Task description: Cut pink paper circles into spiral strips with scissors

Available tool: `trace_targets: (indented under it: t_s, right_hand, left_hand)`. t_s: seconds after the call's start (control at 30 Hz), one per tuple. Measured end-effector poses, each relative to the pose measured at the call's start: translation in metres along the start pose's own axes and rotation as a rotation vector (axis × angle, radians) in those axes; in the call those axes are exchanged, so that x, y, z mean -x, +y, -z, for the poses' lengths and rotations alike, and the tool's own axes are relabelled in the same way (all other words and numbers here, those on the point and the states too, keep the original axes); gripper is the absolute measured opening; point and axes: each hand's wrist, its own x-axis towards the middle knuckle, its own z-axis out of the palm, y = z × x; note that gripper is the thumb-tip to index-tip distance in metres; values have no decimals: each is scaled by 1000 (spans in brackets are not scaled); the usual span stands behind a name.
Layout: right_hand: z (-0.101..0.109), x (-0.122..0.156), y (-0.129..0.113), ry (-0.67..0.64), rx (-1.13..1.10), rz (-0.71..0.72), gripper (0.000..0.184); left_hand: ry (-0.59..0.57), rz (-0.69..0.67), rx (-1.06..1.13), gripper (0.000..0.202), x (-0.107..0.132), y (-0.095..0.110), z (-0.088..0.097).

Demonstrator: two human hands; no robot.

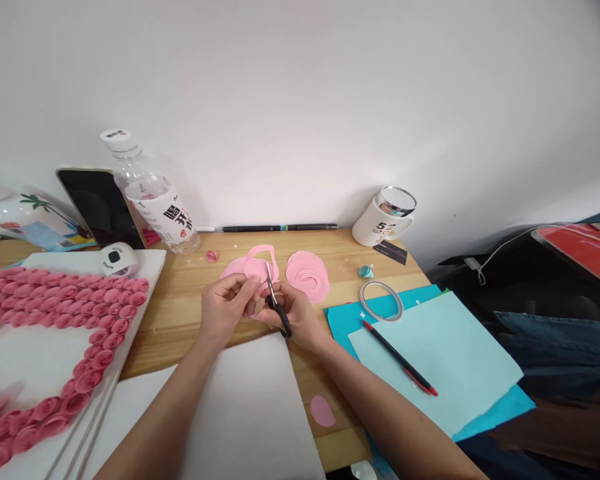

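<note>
My left hand [230, 300] pinches a piece of pink paper [257, 268], part of which curls up as a loose cut strip. Black-handled scissors [280, 313] are gripped in my right hand [300, 317], their blades pointing away from me and meeting the paper. Just right of the blades lies a stack of pink paper spirals [309, 275]. More pink paper [234, 267] rests on the table behind my left hand. A small pink oval scrap [323, 411] lies nearer me, by my right forearm.
At left, a white board [25, 353] carries rows of pink paper roses. A plastic bottle [153, 193] and a phone [97, 207] stand behind it. Rightward are a mug [383, 217], a tape roll [381, 301], light blue sheets [445, 360] and a pen [400, 358].
</note>
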Motion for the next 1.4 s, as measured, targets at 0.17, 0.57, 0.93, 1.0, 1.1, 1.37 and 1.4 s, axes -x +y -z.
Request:
trace_targets:
  t_s: [0.17,0.57,0.93,1.0,1.1,1.37,1.4]
  right_hand:
    - [0,0,0,1,24,-1,47]
    - [1,0,4,13,26,-34,44]
    - [-1,2,2,-1,80,-90,48]
    - [-1,1,2,-9,64,-63,49]
    - [0,-1,3,-15,32,27,51]
    - [1,-1,0,-23,45,30,51]
    - [1,-1,-1,-23,45,27,50]
  left_hand:
    - [6,10,7,30,0,0,0]
    - [50,-35,72,23,-3,-9,2]
    - [19,34,-47,32,1,-1,-1]
    - [13,32,-45,32,0,-2,0]
    - [-30,15,-98,34,0,-2,2]
    - [-21,14,-87,32,0,2,-1]
    - [-18,12,-83,32,0,1,-1]
